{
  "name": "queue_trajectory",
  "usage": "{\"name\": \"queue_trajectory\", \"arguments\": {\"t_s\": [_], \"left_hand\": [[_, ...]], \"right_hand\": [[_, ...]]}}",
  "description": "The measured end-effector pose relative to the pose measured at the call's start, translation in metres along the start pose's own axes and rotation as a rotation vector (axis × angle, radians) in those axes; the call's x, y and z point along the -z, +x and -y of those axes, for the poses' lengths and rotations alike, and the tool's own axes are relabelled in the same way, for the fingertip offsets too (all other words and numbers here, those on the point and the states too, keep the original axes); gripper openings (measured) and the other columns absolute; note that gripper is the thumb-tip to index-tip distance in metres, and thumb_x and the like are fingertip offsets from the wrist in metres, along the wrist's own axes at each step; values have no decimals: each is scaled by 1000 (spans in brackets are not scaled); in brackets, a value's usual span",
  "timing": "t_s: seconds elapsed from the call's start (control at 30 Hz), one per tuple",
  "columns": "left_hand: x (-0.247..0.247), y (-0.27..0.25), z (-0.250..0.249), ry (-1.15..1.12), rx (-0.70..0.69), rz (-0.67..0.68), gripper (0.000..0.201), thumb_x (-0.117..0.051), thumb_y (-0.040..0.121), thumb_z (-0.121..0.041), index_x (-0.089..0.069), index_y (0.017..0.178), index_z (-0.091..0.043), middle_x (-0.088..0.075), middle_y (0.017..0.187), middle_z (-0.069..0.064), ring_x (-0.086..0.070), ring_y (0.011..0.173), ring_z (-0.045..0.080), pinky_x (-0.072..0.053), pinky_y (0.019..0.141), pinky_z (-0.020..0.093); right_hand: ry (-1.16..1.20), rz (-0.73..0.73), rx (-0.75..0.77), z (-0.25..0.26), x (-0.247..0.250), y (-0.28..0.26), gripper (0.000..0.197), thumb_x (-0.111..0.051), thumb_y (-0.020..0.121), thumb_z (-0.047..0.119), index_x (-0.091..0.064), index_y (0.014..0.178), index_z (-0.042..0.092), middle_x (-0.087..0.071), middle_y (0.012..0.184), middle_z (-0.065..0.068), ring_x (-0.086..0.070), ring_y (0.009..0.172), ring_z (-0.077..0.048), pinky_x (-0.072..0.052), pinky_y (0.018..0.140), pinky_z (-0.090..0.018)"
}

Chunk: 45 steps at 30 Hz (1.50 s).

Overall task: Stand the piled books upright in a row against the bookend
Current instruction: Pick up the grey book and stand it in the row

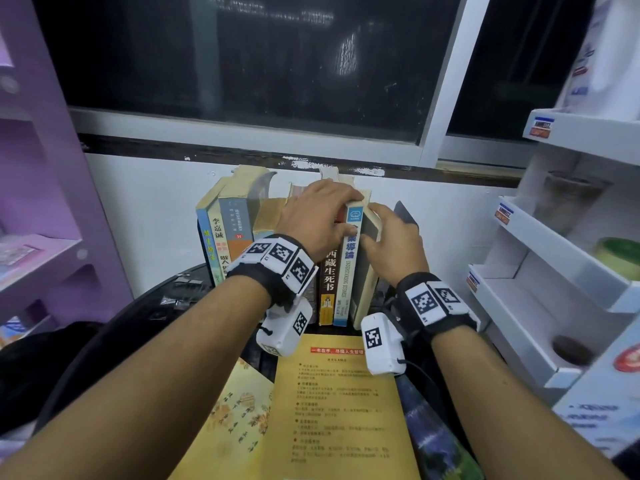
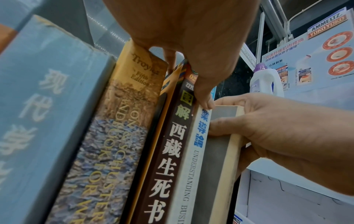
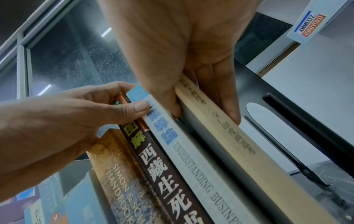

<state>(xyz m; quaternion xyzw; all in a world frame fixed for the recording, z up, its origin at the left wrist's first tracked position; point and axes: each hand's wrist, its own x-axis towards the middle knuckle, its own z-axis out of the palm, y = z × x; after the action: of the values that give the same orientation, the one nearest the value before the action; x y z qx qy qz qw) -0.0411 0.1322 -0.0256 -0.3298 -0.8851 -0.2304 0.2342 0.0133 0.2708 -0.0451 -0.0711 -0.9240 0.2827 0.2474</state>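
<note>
Several books stand upright in a row on a black round table [image 1: 145,306] by the wall. My left hand [image 1: 318,213] curls over the tops of the brown book [image 1: 329,275] and the white "Understanding Business" book [image 1: 348,271], thumb on the white spine [image 3: 141,107]. My right hand [image 1: 394,244] pinches a grey-covered book [image 2: 216,151] with cream page edges [image 3: 249,151], thumb on its left face, fingers on its right. That book stands between the white book and the black metal bookend [image 3: 287,121]. A yellow book [image 1: 339,403], a floral one [image 1: 242,410] and a dark one [image 1: 433,438] lie flat in front.
A purple shelf unit [image 1: 41,202] stands at the left and white display shelves [image 1: 554,271] at the right, close to the bookend. A dark window [image 1: 242,64] is behind. Blue and cream books [image 1: 225,230] at the row's left end lean rightward.
</note>
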Motion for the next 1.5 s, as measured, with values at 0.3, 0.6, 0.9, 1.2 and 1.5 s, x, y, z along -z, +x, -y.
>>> {"name": "queue_trajectory", "arguments": {"t_s": [0.3,0.6,0.9,1.2,1.5], "left_hand": [[2,-1,-1,3,1,4,46,-66,83,-36,-49,125,-32,-51,129,-10,-39,127,14,-38,102,46],[2,-2,-4,5,19,5,44,-65,84,-35,-48,124,-33,-51,128,-10,-40,126,13,-39,101,46],[3,-4,-3,9,14,-2,44,-65,84,-35,-49,125,-32,-51,129,-10,-39,127,13,-40,101,45],[3,-4,-4,15,14,-6,44,-66,84,-36,-49,124,-32,-51,129,-10,-38,127,13,-39,99,41],[2,-5,-4,24,20,-10,44,-66,83,-36,-49,123,-32,-51,128,-10,-38,128,14,-40,101,46]], "right_hand": [[150,252,5,-13,7,0,77,-64,86,12,-25,148,33,-65,112,2,-67,90,-13,-56,69,-22],[239,301,14,-19,-3,-8,106,-74,78,-2,-10,146,49,-55,115,8,-66,105,-22,-58,79,-42],[325,239,83,-28,-8,-4,95,-73,77,-4,-26,143,46,-60,131,1,-71,78,-6,-57,57,-19],[294,261,70,-30,-8,-7,100,-76,75,-4,-23,141,48,-58,134,-2,-67,76,-2,-58,65,-27],[233,236,66,-26,-11,-8,102,-76,75,-3,-18,143,48,-56,135,-1,-65,81,-6,-60,72,-36]]}}
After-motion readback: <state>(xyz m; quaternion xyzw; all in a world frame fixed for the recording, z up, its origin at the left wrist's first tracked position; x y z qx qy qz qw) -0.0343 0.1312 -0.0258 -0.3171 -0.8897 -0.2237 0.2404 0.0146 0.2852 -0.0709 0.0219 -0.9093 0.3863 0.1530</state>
